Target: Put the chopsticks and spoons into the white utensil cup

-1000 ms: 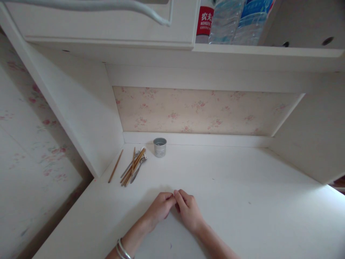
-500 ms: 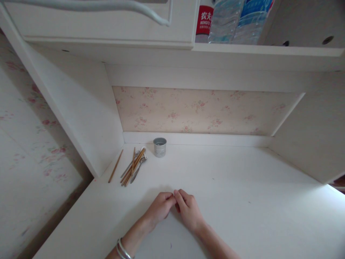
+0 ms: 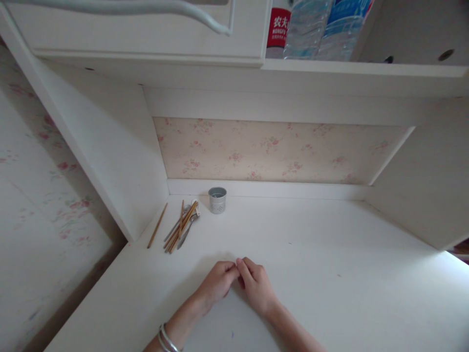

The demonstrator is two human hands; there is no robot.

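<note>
My left hand [image 3: 218, 279] and my right hand [image 3: 256, 284] rest on the white desk with fingers curled in. They meet at the thumbs and knuckles, and nothing shows in either one. Beyond them to the left lies a pile of wooden chopsticks [image 3: 182, 227] mixed with metal spoons [image 3: 187, 233]. One chopstick [image 3: 157, 225] lies apart, left of the pile. A small white item [image 3: 197, 208], its kind unclear, sits at the pile's far end. Just right of it stands a grey metal cup [image 3: 217, 201] with small holes in its side.
The white desk [image 3: 330, 234] is bounded by a side panel [image 3: 110, 146] on the left and another [image 3: 421, 195] on the right. Overhead hang a cabinet door [image 3: 146, 39] and a shelf with a red-labelled bottle [image 3: 279, 27] and clear water bottles [image 3: 306, 29].
</note>
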